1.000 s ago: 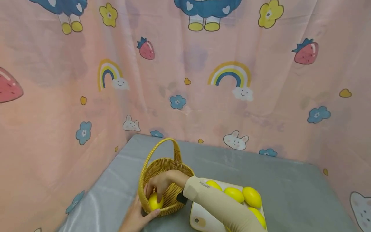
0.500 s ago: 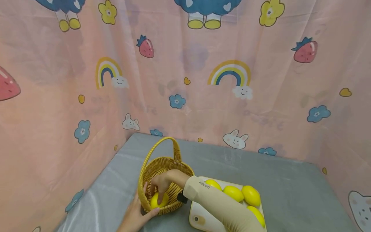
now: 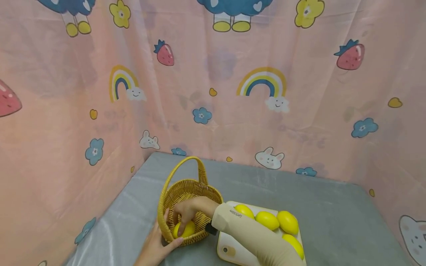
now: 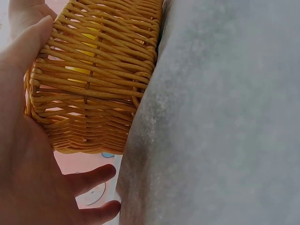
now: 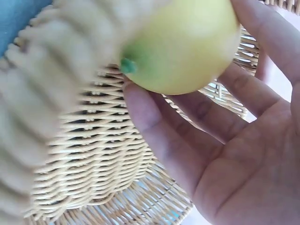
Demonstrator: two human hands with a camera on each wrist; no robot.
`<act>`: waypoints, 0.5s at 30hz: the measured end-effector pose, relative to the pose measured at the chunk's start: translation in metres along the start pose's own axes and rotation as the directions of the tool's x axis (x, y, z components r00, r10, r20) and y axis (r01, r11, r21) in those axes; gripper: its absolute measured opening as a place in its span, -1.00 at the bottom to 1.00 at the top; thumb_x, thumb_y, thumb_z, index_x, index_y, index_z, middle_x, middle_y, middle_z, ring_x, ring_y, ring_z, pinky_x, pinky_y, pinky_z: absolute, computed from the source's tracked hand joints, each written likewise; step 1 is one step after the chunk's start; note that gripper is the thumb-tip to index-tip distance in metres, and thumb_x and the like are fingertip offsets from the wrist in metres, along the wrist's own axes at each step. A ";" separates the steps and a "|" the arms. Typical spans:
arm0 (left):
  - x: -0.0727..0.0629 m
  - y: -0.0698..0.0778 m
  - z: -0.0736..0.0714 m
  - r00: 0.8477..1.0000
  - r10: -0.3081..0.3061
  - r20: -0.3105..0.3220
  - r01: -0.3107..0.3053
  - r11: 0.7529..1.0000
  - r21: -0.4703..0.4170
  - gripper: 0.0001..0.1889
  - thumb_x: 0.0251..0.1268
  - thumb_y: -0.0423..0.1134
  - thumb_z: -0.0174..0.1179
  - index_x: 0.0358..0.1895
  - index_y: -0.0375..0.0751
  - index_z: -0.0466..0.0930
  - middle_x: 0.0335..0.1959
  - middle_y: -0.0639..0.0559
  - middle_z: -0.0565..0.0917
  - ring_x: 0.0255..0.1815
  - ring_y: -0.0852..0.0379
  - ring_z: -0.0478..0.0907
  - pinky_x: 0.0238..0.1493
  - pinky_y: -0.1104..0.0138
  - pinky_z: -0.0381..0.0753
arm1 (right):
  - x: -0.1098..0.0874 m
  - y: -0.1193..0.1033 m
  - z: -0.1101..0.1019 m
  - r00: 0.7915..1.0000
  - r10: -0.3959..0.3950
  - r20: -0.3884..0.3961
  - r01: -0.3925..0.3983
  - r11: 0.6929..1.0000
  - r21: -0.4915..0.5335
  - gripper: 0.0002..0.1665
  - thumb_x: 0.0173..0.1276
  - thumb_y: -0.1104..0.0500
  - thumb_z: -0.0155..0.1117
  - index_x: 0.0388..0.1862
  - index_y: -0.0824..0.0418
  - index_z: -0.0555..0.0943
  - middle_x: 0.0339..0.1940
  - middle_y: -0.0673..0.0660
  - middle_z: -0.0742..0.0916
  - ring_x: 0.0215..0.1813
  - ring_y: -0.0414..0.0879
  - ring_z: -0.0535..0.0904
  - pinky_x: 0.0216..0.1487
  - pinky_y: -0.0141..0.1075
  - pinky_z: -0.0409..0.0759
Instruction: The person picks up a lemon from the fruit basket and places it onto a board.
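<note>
A yellow wicker basket [image 3: 194, 188] with a tall arched handle stands on the grey cloth. My left hand [image 3: 156, 242] steadies it at the near left, thumb by the rim and fingers along the woven side; two fingertips [image 4: 101, 180] stick out past the basket in the left wrist view. Inside, my right hand [image 3: 191, 208] holds a yellow lemon [image 3: 188, 229] low against the near wall. From the right wrist, the lemon [image 5: 187, 47] shows a green tip, with several fingers around it. The thumb's contact is partly hidden.
To the right lies a white cutting board [image 3: 229, 240] with a hole in its corner, partly under the right sleeve [image 3: 253, 232]. Several lemons [image 3: 267, 220] rest on it. A patterned pink curtain [image 3: 213, 140] hangs behind the grey surface [image 3: 332, 221].
The lemon has shifted slightly right inside the basket, with my right hand's fingers staying on it. My left hand keeps its place on the basket. The head view has moved slightly.
</note>
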State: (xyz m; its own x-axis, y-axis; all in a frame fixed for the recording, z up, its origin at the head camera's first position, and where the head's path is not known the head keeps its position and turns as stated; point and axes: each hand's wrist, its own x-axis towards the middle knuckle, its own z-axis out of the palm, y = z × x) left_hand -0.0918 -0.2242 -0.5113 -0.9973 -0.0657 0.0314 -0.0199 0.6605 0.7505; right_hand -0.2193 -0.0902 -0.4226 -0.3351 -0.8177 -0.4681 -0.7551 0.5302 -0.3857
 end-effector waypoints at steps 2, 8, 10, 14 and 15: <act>0.000 0.001 0.001 1.000 -0.003 0.004 0.003 1.000 0.000 0.08 0.19 0.30 0.29 0.63 -0.04 -0.08 0.62 -0.24 -0.12 0.50 -0.43 0.05 0.22 -0.41 0.22 | -0.003 0.002 0.001 1.000 0.000 -0.013 0.001 1.000 0.017 -0.55 0.21 0.03 0.54 0.04 0.18 0.73 -0.16 -0.04 0.71 -0.33 -0.26 0.59 -0.37 -0.40 0.65; -0.001 0.002 0.001 1.000 -0.027 0.016 0.027 1.000 -0.001 0.07 0.19 0.33 0.27 0.64 0.01 -0.08 0.62 -0.23 -0.13 0.49 -0.45 0.06 0.19 -0.40 0.27 | -0.016 0.017 0.000 0.998 -0.047 -0.045 0.050 0.996 0.071 -0.53 0.26 -0.01 0.49 0.07 0.21 0.71 -0.25 -0.09 0.72 -0.39 -0.28 0.59 -0.39 -0.45 0.59; -0.001 0.002 0.001 0.999 -0.032 0.016 0.031 1.000 0.002 0.07 0.19 0.34 0.27 0.64 0.02 -0.08 0.62 -0.24 -0.12 0.49 -0.45 0.06 0.20 -0.40 0.27 | -0.023 0.023 -0.001 0.994 -0.084 -0.066 0.092 0.988 0.121 -0.56 0.28 0.01 0.48 0.04 0.23 0.71 -0.29 -0.10 0.72 -0.43 -0.27 0.62 -0.41 -0.44 0.62; -0.001 0.002 0.001 0.999 -0.034 0.014 0.034 0.999 -0.007 0.08 0.18 0.33 0.28 0.64 0.02 -0.09 0.63 -0.19 -0.15 0.51 -0.43 0.01 0.23 -0.40 0.21 | -0.036 0.037 -0.002 0.974 -0.173 -0.150 0.192 0.973 0.127 -0.63 0.30 0.04 0.45 -0.03 0.24 0.72 -0.26 -0.13 0.71 -0.34 -0.33 0.60 -0.33 -0.49 0.60; -0.001 0.002 0.001 0.999 -0.033 0.014 0.033 0.999 -0.013 0.08 0.18 0.32 0.29 0.64 0.01 -0.09 0.63 -0.16 -0.17 0.52 -0.42 -0.01 0.25 -0.40 0.19 | -0.039 0.040 -0.002 0.968 -0.184 -0.173 0.205 0.972 0.115 -0.64 0.30 0.03 0.45 -0.04 0.23 0.72 -0.25 -0.13 0.71 -0.30 -0.35 0.58 -0.30 -0.51 0.58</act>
State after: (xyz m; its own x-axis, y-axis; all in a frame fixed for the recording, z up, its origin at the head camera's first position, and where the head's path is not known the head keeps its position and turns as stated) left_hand -0.0908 -0.2220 -0.5111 -0.9970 -0.0771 -0.0024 -0.0520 0.6482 0.7597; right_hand -0.2377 -0.0377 -0.4177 -0.2830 -0.9275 -0.2444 -0.7378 0.3733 -0.5624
